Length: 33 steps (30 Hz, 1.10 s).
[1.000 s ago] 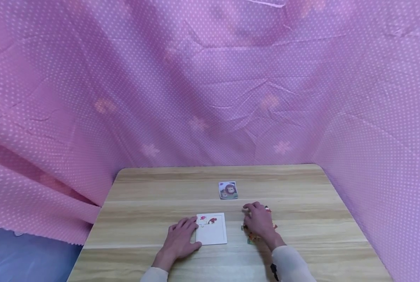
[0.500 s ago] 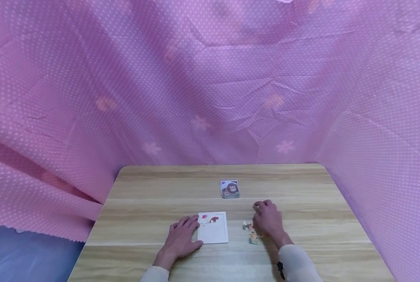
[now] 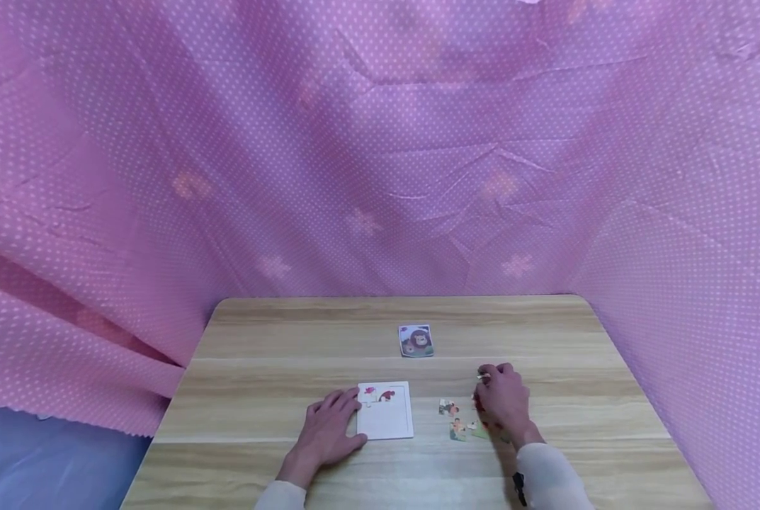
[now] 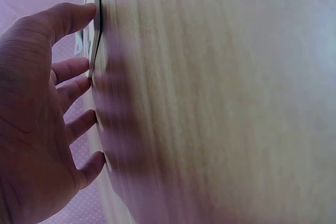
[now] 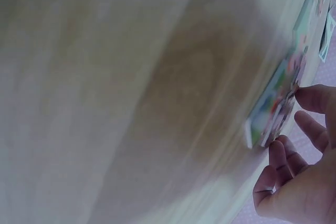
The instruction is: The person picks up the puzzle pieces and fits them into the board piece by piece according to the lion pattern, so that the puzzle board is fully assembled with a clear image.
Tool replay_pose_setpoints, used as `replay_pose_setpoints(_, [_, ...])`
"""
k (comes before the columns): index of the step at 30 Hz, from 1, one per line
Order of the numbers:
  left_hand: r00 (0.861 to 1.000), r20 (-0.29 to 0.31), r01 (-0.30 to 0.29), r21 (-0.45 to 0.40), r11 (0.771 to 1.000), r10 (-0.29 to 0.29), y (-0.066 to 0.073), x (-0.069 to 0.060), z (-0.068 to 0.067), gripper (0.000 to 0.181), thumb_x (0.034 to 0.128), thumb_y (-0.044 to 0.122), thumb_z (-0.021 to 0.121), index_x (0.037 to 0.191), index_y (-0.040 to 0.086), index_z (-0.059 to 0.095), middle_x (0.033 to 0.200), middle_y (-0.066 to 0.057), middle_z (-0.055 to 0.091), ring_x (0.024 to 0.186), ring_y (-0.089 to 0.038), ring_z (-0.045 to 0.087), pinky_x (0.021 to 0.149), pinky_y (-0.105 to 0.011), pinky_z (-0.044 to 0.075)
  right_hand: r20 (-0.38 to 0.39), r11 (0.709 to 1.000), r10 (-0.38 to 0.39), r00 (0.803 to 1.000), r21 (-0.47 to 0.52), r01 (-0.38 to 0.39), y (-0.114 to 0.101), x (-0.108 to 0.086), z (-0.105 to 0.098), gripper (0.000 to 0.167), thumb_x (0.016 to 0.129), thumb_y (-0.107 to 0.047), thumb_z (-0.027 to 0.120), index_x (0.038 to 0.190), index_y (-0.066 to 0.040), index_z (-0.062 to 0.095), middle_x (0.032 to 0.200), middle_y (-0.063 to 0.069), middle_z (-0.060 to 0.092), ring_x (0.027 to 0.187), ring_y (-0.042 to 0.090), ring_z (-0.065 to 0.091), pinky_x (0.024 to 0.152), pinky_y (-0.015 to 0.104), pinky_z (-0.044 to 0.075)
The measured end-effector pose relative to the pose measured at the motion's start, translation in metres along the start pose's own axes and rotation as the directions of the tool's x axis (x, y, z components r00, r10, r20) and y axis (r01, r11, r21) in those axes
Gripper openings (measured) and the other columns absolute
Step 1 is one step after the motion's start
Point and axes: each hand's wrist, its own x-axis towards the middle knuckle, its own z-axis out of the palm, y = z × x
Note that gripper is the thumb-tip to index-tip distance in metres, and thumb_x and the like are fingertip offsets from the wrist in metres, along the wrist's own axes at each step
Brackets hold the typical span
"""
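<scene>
A white square puzzle tray (image 3: pixel 386 422) lies on the table, with puzzle pieces (image 3: pixel 387 397) set along its top left. My left hand (image 3: pixel 324 437) rests at the tray's left edge, fingers and thumb spread; the left wrist view shows the thumb touching the edge. To the right of the tray, my right hand (image 3: pixel 506 401) is over a cluster of loose puzzle pieces, hiding part of it. In the right wrist view, thumb and fingers hold several overlapping pieces (image 5: pixel 270 109) low at the table surface. Other loose pieces (image 3: pixel 458 429) lie left of this hand.
A small square picture card (image 3: pixel 416 341) with a lion lies behind the tray. The light wooden table (image 3: pixel 278 333) is backed and flanked by a pink dotted curtain (image 3: pixel 380 177).
My right hand has moved to the right, dragging some pieces along and uncovering others it had covered. My left hand stays at the tray's edge.
</scene>
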Motion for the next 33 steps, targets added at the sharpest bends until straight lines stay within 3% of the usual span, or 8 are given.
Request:
replay_pose_setpoints(15, [1.0,0.005,-0.013,-0.011,1.0,0.014,-0.013,0.014,-0.002,0.055,0.0785,0.056,0.064,0.123,0.023,0.061,0.151,0.004,0.042,0.138,-0.027,0.038,0.099,-0.058,0.037,0.009,0.997,0.08,0.997,-0.022,-0.08,-0.006,0.013,0.004,0.035,0.09,-0.025,0.059,0.124,-0.015,0.062,0.122,0.021,0.055,0.104,0.038,0.055,0.075,0.053,0.043])
replay_pose_setpoints(25, [1.0,0.008,-0.03,-0.017,0.999,0.03,-0.016,0.018,-0.006,0.056,0.079,0.055,0.064,0.124,0.022,0.06,0.151,0.003,0.042,0.138,-0.029,0.038,0.099,-0.06,0.036,0.032,0.992,0.125,0.992,0.023,-0.125,-0.009,0.016,0.003,0.044,0.091,-0.025,0.057,0.131,-0.007,0.057,0.122,0.023,0.054,0.107,0.037,0.055,0.084,0.059,0.043])
replay_pose_setpoints(33, [0.999,0.02,-0.025,-0.021,0.999,0.025,-0.017,0.018,-0.006,0.056,0.0797,0.056,0.062,0.125,0.022,0.06,0.152,0.003,0.042,0.139,-0.029,0.037,0.1,-0.06,0.035,0.018,0.991,0.122,0.992,0.046,-0.123,-0.011,0.013,-0.001,0.039,0.09,-0.024,0.06,0.127,-0.014,0.06,0.113,0.016,0.058,0.096,0.032,0.056,0.079,0.052,0.041])
